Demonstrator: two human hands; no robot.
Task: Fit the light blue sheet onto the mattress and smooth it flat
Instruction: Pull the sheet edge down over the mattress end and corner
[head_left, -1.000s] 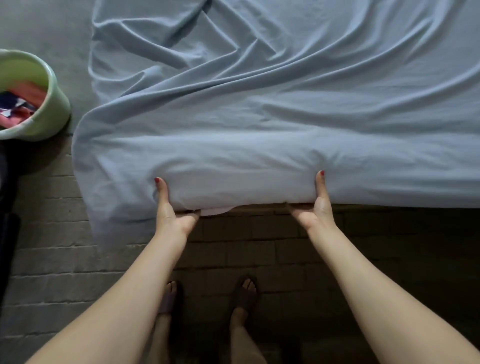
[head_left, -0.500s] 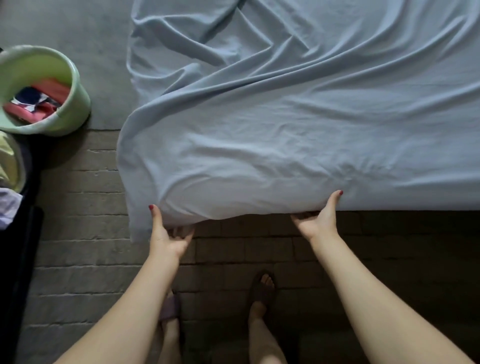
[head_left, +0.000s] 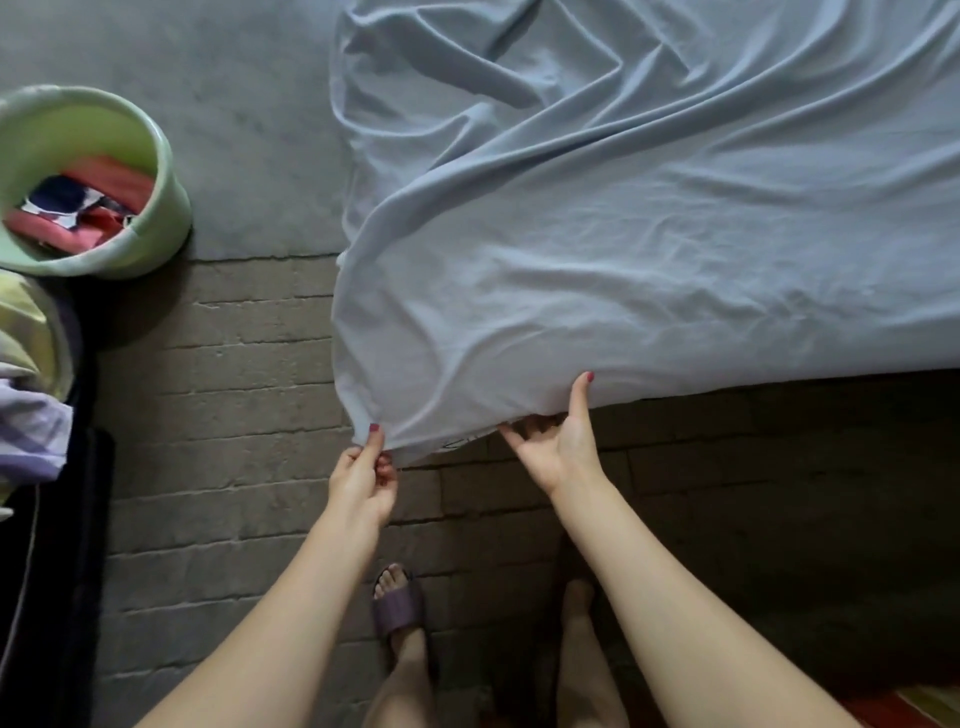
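Currently, one sheet (head_left: 649, 249), two hands, one bucket (head_left: 150, 218) and two feet are showing. The sheet is lying rumpled over the mattress, which it is hiding entirely, with long folds running across its top and its near edge hanging down the side above a brick floor (head_left: 234, 415). One corner of the sheet is drooping at lower left, just beside the left hand (head_left: 361, 480).

The left hand is pinching that corner: its thumb is lying on the outer face of the cloth and its curled fingers are pressing from behind, so the hem is sitting between them. The left forearm is reaching up from the lower edge, wrist roughly straight.

The right hand (head_left: 558, 447) is turned palm up under the hanging edge. Its thumb is pointing up against the front of the cloth, and its fingers are spreading loosely beneath the hem; whether they are gripping it cannot be told. The right forearm is angling in from lower right.

The bucket, pale green and holding red and dark cloth, is standing well apart at upper left. The left foot is wearing a slipper (head_left: 397, 608).
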